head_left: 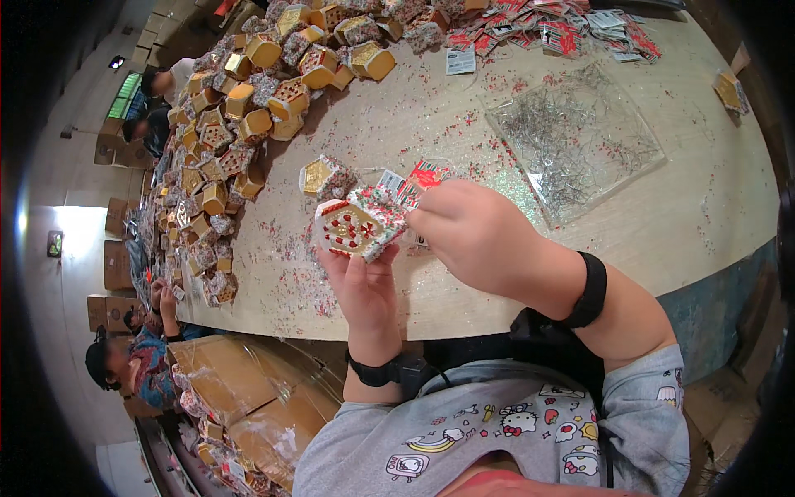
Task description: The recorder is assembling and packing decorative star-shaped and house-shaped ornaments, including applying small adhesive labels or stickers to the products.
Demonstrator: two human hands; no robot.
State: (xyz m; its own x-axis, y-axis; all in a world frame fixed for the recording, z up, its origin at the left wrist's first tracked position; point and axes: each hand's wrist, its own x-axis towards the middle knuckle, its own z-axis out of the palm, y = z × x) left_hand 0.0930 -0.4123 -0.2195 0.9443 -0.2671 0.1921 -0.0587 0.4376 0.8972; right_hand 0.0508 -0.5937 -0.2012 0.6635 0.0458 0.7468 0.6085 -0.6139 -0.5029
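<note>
My left hand (364, 286) is closed around a small house-shaped ornament (351, 229) with a gold front, red dots and a roof coated in white, red and green sprinkles. Its thumb presses on the lower edge of the front. At the roof end, my right hand (476, 236) has its fingers pinched together; whatever they grip is hidden or too small to name. Red and white printed tags (426, 175) show just behind the ornament and the right fingers. Another house ornament (318, 176) lies on the table beyond my left hand.
A big pile of house ornaments (240, 108) covers the table's left side. Loose tags (556, 35) are heaped at the back. To the right is a transparent tray (654, 157) of thin wire pieces. Cardboard (232, 373) sits lower left; co-workers (124, 364) are farther left.
</note>
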